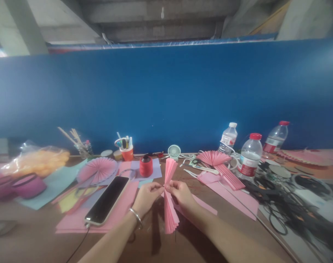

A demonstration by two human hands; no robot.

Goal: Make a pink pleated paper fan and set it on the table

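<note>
A pink accordion-pleated paper stands upright over the table, narrow at its waist and flaring at both ends. My right hand pinches it at the waist between thumb and fingers. My left hand, with a silver bangle on the wrist, is closed in a pinch right beside that waist. Whatever sits between the left fingertips is too small to make out. Behind the left hand stands a red spool of thread on lilac paper. A flat strip of pink paper lies under the right hand.
Left of my hands a phone rests on pink sheets, near a finished pink rosette. Rightward lie more pleated paper, bottles and tangled cables. A small fan stands before the blue partition.
</note>
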